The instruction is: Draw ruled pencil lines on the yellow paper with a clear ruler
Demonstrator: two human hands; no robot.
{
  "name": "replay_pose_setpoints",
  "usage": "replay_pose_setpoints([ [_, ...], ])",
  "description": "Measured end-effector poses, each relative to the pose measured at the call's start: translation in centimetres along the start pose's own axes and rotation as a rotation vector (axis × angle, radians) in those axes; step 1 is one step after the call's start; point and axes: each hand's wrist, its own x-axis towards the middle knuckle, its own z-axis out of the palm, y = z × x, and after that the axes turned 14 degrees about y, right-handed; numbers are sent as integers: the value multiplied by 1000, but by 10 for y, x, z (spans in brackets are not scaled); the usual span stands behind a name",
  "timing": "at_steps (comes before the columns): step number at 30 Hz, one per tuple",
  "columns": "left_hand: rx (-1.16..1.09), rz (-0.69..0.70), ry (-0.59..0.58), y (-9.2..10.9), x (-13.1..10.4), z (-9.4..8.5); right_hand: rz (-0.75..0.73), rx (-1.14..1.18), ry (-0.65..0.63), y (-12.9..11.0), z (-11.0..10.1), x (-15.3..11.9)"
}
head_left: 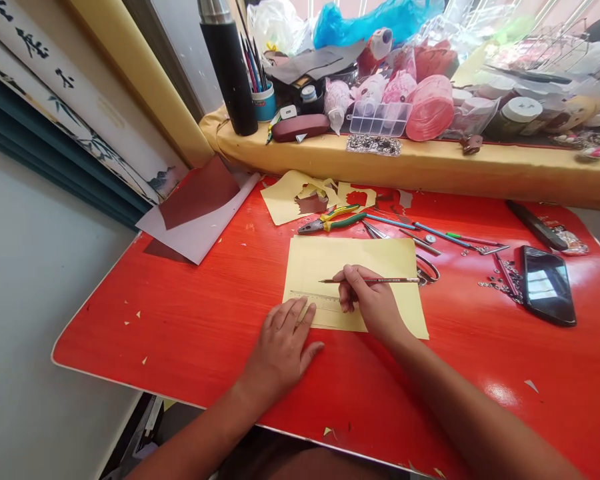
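A yellow sheet of paper lies on the red table in front of me. My left hand rests flat with spread fingers at the sheet's lower left, fingertips on a clear ruler. Faint lines show on the paper around the ruler. In my right hand is a pencil, pinched between thumb and fingers above the sheet. Its tip points left, apart from the ruler's edge. Part of the ruler is hidden under my right hand.
Pliers, cut paper scraps and several thin tools lie behind the sheet. A phone sits at the right beside small metal rings. Brown and white sheets lie at the left. A black flask stands on the crowded sill.
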Motion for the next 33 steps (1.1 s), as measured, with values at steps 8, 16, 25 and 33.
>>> replay_pose_setpoints([
  [8, -21, 8, 4, 1, 3, -5, 31, 6, 16, 2, 6, 7],
  [16, -26, -2, -24, 1, 4, -7, 21, 13, 60, 10, 0, 12],
  [25, -33, -2, -62, 2, 7, -8, -73, -30, 53, 11, 1, 8],
  [33, -45, 13, -44, 1, 6, -7, -123, -74, 74, 13, -1, 10],
])
